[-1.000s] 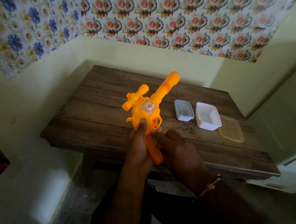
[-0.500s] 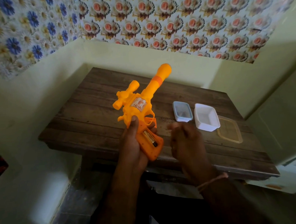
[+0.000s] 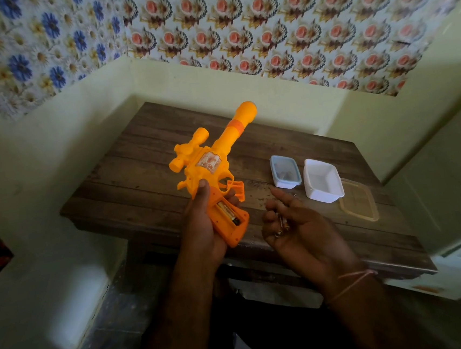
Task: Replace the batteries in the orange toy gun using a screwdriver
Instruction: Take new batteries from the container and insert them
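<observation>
1. Head view: a dark wooden table (image 3: 145, 182) is set into a corner of pale yellow walls under floral wallpaper
2. An orange toy gun (image 3: 212, 170) is held above the table's front part, barrel aimed up and away, scope to the left
3. The left hand (image 3: 203, 227) is wrapped round the grip, thumb pressed on the body
4. The right hand (image 3: 299, 224) is held palm up just right of the gun, fingers loosely curled round small metallic items that cannot be identified
5. A white tub (image 3: 322, 179), a small lidded container (image 3: 285, 170) and a clear lid (image 3: 359, 204) are set on the table's right side
6. An open battery compartment (image 3: 227, 212) is seen in the grip, with a battery (image 3: 225, 210) inside
7. A detached orange cover (image 3: 238, 192) is seen beside the trigger guard
</observation>
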